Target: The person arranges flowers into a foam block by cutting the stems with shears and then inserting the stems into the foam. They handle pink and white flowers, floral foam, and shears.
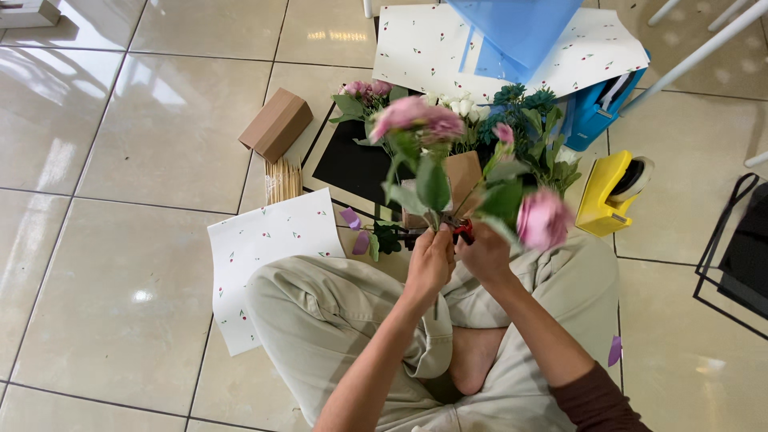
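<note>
from the head view, the left hand [430, 260] is closed around the stems of a small bunch of pink flowers [416, 118], held upright above the crossed legs, while the right hand [485, 253] is closed on red-handled clippers [463, 232] pressed in just beside those stems; whether the blades are open cannot be told. one more pink bloom [543, 219] hangs out to the right, blurred. the likely trouble from here: the blades sit so near the left fingers that a slip could nick them, and the loose outer bloom could snap or drop if the bunch tilts. the petals look soft and ruffled, the leaves broad and waxy, the stems thin. around the legs lie a sheet of white patterned paper [260, 256], flat and matte, a brown cardboard box [276, 124], a bundle of thin wooden sticks [282, 179], a yellow plastic tape holder [610, 192] and more flowers on a black tray [352, 168], all on a glossy tiled floor [120, 200].
</note>
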